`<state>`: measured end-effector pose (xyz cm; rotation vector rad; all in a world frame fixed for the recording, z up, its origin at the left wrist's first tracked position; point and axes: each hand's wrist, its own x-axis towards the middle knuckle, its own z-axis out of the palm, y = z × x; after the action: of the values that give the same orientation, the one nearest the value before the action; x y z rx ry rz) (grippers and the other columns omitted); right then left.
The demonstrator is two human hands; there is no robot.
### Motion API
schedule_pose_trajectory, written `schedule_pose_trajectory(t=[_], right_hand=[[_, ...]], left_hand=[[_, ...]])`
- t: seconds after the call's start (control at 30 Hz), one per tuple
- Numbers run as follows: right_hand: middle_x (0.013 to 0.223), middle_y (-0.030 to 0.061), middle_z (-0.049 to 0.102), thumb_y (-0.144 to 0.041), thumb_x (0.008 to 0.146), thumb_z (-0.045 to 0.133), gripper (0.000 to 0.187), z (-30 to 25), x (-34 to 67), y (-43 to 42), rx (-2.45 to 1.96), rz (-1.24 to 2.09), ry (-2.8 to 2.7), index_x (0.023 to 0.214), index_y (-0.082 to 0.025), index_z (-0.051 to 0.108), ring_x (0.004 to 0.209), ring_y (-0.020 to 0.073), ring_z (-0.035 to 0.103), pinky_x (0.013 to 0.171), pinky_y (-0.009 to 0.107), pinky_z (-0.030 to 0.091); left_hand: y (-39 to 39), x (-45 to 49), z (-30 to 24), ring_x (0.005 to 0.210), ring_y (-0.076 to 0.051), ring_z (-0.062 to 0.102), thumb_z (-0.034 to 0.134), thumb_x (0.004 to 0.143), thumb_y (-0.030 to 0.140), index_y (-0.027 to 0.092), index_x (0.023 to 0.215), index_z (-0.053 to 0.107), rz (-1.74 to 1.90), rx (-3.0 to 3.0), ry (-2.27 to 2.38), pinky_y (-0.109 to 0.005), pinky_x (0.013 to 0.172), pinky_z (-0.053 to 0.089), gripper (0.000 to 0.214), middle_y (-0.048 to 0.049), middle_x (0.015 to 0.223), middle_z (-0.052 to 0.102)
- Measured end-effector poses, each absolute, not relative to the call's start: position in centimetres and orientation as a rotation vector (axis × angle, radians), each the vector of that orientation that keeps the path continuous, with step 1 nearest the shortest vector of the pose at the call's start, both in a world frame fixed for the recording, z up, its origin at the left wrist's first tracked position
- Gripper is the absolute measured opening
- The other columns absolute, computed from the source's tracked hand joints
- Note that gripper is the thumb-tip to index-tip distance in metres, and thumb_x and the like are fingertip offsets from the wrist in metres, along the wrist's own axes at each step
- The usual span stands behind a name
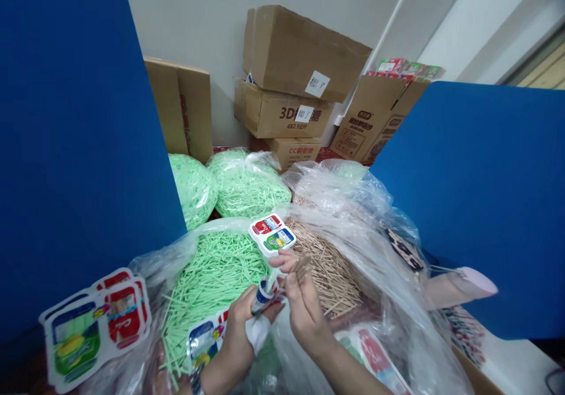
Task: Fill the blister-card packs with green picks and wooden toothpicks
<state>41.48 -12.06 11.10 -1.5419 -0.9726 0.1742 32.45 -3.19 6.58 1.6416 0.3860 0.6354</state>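
Observation:
My left hand grips a small printed packet with blue, red and white on it, bent between thumb and fingers. Close beside it, my right hand pinches a few thin brown sticks, their ends pointing up. Below my hands lie two open clear bags. One holds loose green sticks at the left, the other loose brown sticks at the right. A white-edged printed package rests between the two heaps. Another such package lies on the green sticks, partly hidden by my left hand.
Several printed packages are stacked at lower left. Closed bags of green sticks and cardboard boxes stand behind. Blue panels flank both sides. A pale pink cylinder lies at right, near crumpled plastic.

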Motion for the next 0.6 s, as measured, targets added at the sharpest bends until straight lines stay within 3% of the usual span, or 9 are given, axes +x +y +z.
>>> schedule_pose_trajectory(t=[0.13, 0.2, 0.43, 0.53, 0.6], right_hand=[[0.138, 0.0118, 0.042, -0.046, 0.094, 0.039, 0.047, 10.9, 42.4, -13.0, -1.568, 0.227, -1.038, 0.134, -0.023, 0.032, 0.129, 0.0255, 0.038, 0.107, 0.045, 0.032], [0.14, 0.0115, 0.042, -0.043, 0.096, 0.036, 0.05, 11.2, 42.8, -13.4, -1.594, 0.219, -1.08, 0.141, -0.024, 0.024, 0.13, 0.0245, 0.039, 0.107, 0.045, 0.033], [0.135, 0.0077, 0.05, -0.024, 0.096, 0.04, 0.044, 11.9, 43.5, -13.3, -1.804, 0.142, -1.415, 0.139, -0.027, 0.038, 0.124, 0.0214, 0.045, 0.103, 0.039, 0.038], [0.116, 0.0073, 0.062, -0.025, 0.093, 0.047, 0.037, 11.6, 43.8, -12.8, -1.81, 0.175, -1.416, 0.13, -0.024, 0.048, 0.104, 0.019, 0.059, 0.088, 0.032, 0.046], [0.099, 0.005, 0.066, -0.025, 0.092, 0.05, 0.023, 11.4, 43.9, -12.6, -1.803, 0.187, -1.408, 0.113, -0.022, 0.057, 0.089, 0.0168, 0.061, 0.078, 0.028, 0.047]], left_hand=[[-2.6, 32.3, 6.4, 0.076, -0.023, 0.059, 0.07, 0.074, 0.022, 0.016, 0.081, 0.072, 0.601, 1.645, 0.382, -0.03, 0.075, 0.047, 0.009, -0.0056, 0.078, 0.065], [-2.4, 32.2, 6.4, 0.075, -0.022, 0.06, 0.07, 0.075, 0.025, 0.015, 0.084, 0.072, 0.562, 1.638, 0.372, -0.03, 0.075, 0.047, 0.013, -0.0058, 0.078, 0.066], [-2.0, 32.0, 6.3, 0.065, -0.017, 0.058, 0.07, 0.073, 0.029, 0.014, 0.084, 0.064, 0.491, 1.446, 0.474, -0.026, 0.061, 0.046, 0.019, -0.0039, 0.075, 0.067], [-1.7, 31.7, 5.9, 0.061, -0.015, 0.056, 0.07, 0.071, 0.028, 0.015, 0.083, 0.062, 0.513, 1.387, 0.503, -0.025, 0.058, 0.045, 0.019, -0.001, 0.071, 0.064], [-1.3, 31.1, 5.4, 0.06, -0.014, 0.054, 0.068, 0.071, 0.029, 0.016, 0.08, 0.059, 0.566, 1.389, 0.479, -0.024, 0.058, 0.044, 0.018, 0.0004, 0.069, 0.062]])
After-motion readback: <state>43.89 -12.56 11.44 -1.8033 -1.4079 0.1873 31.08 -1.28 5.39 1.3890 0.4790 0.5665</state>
